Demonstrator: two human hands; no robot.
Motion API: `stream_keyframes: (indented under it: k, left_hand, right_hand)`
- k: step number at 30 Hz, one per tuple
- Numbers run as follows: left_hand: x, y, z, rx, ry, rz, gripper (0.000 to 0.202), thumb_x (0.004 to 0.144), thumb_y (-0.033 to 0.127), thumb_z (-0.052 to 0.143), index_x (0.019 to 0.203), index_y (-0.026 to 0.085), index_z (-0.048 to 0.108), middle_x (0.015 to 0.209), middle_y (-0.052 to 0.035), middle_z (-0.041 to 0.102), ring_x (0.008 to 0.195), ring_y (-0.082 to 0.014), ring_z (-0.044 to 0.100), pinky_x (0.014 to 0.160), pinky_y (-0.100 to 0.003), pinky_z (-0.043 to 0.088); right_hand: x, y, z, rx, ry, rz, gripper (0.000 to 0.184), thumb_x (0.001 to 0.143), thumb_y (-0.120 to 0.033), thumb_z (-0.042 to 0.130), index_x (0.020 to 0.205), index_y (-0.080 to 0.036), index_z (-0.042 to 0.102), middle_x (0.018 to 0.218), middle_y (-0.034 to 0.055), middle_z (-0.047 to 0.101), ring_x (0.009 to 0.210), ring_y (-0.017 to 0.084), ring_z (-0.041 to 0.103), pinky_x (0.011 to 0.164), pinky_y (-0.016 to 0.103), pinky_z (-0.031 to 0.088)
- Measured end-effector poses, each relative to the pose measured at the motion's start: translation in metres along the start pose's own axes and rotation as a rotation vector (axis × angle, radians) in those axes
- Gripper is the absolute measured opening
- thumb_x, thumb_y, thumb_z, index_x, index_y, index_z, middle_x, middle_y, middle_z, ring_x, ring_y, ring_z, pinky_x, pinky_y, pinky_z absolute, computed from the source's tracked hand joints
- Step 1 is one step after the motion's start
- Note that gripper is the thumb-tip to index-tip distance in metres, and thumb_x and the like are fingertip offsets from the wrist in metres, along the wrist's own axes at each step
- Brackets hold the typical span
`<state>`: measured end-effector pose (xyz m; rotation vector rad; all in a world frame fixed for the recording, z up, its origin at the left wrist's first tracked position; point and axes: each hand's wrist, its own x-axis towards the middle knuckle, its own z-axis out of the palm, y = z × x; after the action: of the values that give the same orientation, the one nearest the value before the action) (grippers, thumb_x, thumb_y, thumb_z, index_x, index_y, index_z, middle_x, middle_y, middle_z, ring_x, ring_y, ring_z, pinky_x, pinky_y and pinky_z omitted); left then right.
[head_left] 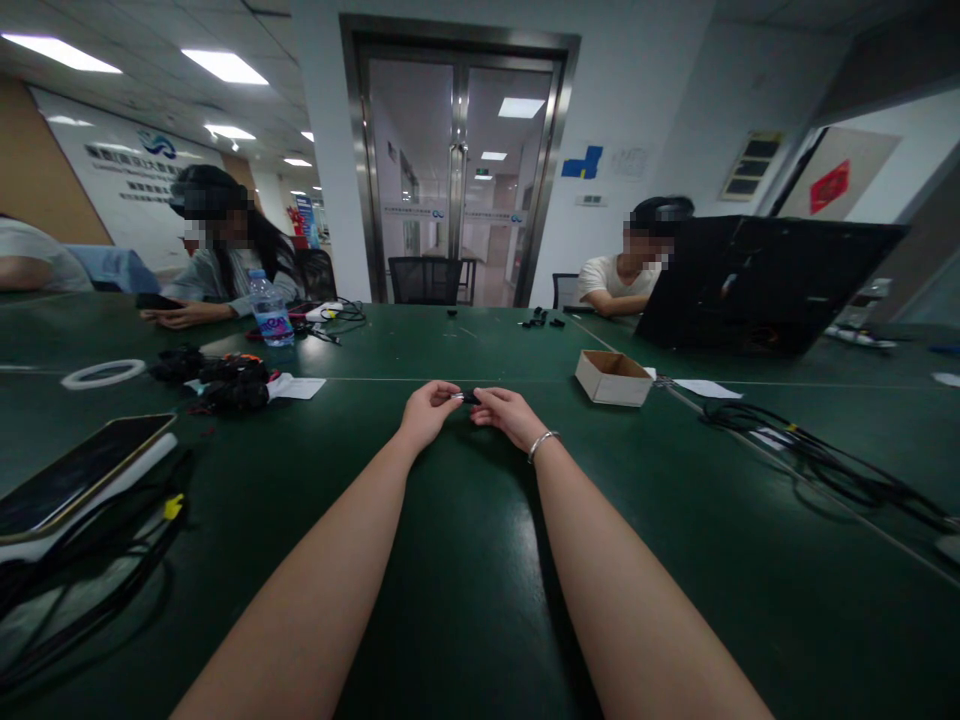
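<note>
Fingertips (452,397) meeting, small black part (469,397) pinched between

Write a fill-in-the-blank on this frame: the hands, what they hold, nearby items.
1. The left hand and right hand pinch one small ____ part between their fingers.
2. The silver bracelet is on the ____ wrist.
3. The open cardboard box sits on the dark ____ table.
Missing words: black; right; green.
</note>
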<state>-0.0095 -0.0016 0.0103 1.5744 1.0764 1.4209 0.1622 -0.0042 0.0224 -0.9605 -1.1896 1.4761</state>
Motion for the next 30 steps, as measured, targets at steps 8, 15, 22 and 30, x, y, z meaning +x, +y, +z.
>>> stream_keyframes:
  k: [8,15,22,30]
  left_hand:
    - [-0.0022,0.0012,-0.0012,0.039,-0.034,0.021,0.019,0.07,0.02,0.07,0.088,0.016,0.066,0.09,-0.0064,0.068,0.083,-0.0179,0.062,0.083,-0.035,0.05]
    - [-0.0004,0.0012,-0.0021,0.029,0.006,0.011,0.018,0.07,0.02,0.069,0.087,0.016,0.065,0.093,-0.0065,0.067,0.086,-0.018,0.062,0.085,-0.034,0.049]
    - [-0.0024,0.0036,-0.0026,0.029,-0.041,0.016,0.019,0.07,0.021,0.069,0.088,0.016,0.065,0.093,-0.0066,0.067,0.086,-0.0184,0.062,0.086,-0.036,0.048]
    - [-0.0007,-0.0005,-0.0018,0.027,0.001,0.022,0.018,0.07,0.018,0.068,0.088,0.016,0.066,0.092,-0.0066,0.067,0.085,-0.018,0.062,0.087,-0.036,0.048]
  right_hand:
    - [0.0015,0.0011,-0.0009,-0.027,-0.006,0.014,0.018,0.083,-0.024,0.069,0.077,-0.008,0.062,0.063,0.008,0.066,0.052,0.01,0.062,0.049,0.015,0.053]
    - [-0.0009,-0.0013,-0.0021,0.013,-0.051,-0.004,0.017,0.084,-0.021,0.068,0.096,-0.012,0.06,0.07,0.006,0.068,0.056,0.011,0.065,0.055,0.019,0.057]
    - [0.0032,0.0001,-0.0006,-0.049,-0.002,0.024,0.025,0.088,-0.029,0.063,0.074,-0.01,0.058,0.059,0.0076,0.064,0.048,0.01,0.06,0.046,0.016,0.053]
    - [-0.0003,-0.002,-0.0003,-0.019,-0.027,-0.008,0.023,0.08,-0.016,0.072,0.097,-0.014,0.058,0.067,0.0025,0.067,0.053,0.011,0.064,0.05,0.017,0.055]
